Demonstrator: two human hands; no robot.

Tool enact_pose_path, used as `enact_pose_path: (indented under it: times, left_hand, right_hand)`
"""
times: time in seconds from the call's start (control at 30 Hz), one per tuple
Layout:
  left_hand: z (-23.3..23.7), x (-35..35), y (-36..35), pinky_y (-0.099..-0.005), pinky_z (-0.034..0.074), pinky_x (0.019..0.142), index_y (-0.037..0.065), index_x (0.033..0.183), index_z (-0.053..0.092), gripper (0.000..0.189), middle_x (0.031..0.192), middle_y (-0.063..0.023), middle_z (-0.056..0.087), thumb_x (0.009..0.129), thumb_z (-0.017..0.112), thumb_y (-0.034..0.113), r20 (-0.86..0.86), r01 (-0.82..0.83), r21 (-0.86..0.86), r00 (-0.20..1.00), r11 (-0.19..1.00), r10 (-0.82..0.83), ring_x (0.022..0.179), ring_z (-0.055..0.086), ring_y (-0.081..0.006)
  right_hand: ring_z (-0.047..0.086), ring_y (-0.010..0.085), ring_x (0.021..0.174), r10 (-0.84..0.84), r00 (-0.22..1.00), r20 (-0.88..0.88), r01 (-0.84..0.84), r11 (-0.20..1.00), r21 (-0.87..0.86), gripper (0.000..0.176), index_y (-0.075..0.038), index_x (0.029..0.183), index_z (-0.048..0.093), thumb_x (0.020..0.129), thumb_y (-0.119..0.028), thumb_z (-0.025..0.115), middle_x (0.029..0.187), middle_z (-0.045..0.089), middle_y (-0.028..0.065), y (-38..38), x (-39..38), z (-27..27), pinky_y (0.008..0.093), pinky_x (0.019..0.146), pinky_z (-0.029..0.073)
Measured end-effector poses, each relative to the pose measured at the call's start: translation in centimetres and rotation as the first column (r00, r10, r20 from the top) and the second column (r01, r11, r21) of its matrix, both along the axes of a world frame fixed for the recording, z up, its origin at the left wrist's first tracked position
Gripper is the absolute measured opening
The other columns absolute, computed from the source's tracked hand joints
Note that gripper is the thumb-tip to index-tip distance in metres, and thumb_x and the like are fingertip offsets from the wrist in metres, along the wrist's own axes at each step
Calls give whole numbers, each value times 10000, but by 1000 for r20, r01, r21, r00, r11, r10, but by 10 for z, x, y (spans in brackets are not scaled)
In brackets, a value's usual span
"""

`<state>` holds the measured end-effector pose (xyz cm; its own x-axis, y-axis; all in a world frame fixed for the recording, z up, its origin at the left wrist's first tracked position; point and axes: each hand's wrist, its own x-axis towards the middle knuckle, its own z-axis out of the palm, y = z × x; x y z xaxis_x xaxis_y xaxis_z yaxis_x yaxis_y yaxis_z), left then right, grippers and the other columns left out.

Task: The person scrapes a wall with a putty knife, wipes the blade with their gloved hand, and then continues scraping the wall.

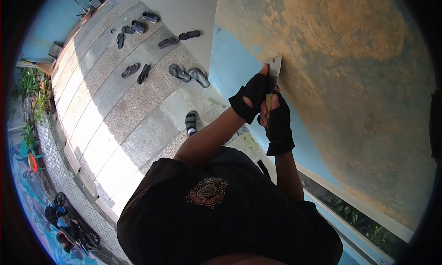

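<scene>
A scraper with a broad metal blade and a yellowish handle is held up against the wall. My right hand, in a black fingerless glove, is closed round the handle with the thumb along it. Just beside it, my left hand, gloved the same way, grips the scraper at the blade, thumb near its top end; its other fingers are mostly hidden. The blade lies at patchy tan coating on the wall, close to where it borders light blue paint.
Several sandals and shoes lie on the tiled paving to the left. One of my feet, in a strapped sandal, stands below my left arm. Farther left are a motorcycle and plants. A ledge runs along the wall's base.
</scene>
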<state>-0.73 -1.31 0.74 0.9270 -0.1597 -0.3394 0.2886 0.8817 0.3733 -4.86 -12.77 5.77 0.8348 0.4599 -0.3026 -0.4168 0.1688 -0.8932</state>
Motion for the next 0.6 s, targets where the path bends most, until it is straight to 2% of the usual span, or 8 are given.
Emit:
enact_pose_path:
  times: [0.03,0.17,0.23,0.3,0.4,0.5,0.57,0.6]
  left_hand:
    - [0,7,0,-327,512,601,84,865,594,633,741,-85,623,937,459,698,40,-2,10,999,1000,2,635,608,-216]
    - [-5,18,11,-293,466,596,105,736,559,630,664,-60,564,957,436,682,84,8,-28,996,1000,-6,632,558,-185]
    - [-10,17,8,-290,461,604,104,729,550,623,650,-52,546,965,435,669,53,13,-80,999,997,-8,659,556,-182]
    - [-9,20,13,-288,455,612,103,722,541,616,636,-44,529,972,435,656,34,14,-124,999,992,-10,686,555,-179]
    - [-7,16,18,-293,444,612,101,726,537,589,623,-30,500,982,452,625,128,39,-155,992,987,-19,702,540,-181]
    - [-9,17,12,-296,447,626,103,747,539,565,627,-31,502,986,462,609,53,35,-158,998,987,-27,696,539,-185]
    - [-15,16,12,-284,495,520,119,968,587,508,719,-84,651,966,494,619,40,-3,-141,999,990,9,562,608,-175]
    - [-13,15,16,-284,495,520,119,968,587,508,719,-84,651,966,494,619,31,2,-142,1000,990,3,562,608,-175]
  right_hand:
    - [406,79,434,-62,998,23,63,998,-21,283,-100,1018,517,1049,-374,456,674,488,-16,6,2,8,240,408,339]
    - [419,72,454,31,998,59,-20,986,-167,291,-98,962,543,1048,-366,469,687,500,-21,11,19,4,231,424,338]
    - [427,55,484,-55,994,91,77,963,-259,279,-90,925,564,1047,-328,484,698,498,-34,22,10,9,221,442,341]
    - [431,50,501,-49,996,78,69,959,-274,264,-85,934,569,1046,-311,490,697,493,-41,23,11,11,220,456,348]
    - [445,46,538,-87,992,92,113,940,-323,248,-77,956,578,1046,-291,492,706,492,-44,31,10,9,221,487,364]
    - [467,48,588,-120,989,90,144,925,-352,243,-67,983,586,1046,-282,492,733,508,-32,26,4,10,225,522,378]
    - [480,49,617,-119,991,53,130,931,-342,239,-62,998,590,1045,-276,495,752,519,-24,30,6,11,226,540,384]
    - [482,48,618,-113,991,67,130,915,-382,238,-58,1000,593,1043,-271,499,757,527,-19,39,6,17,228,540,386]
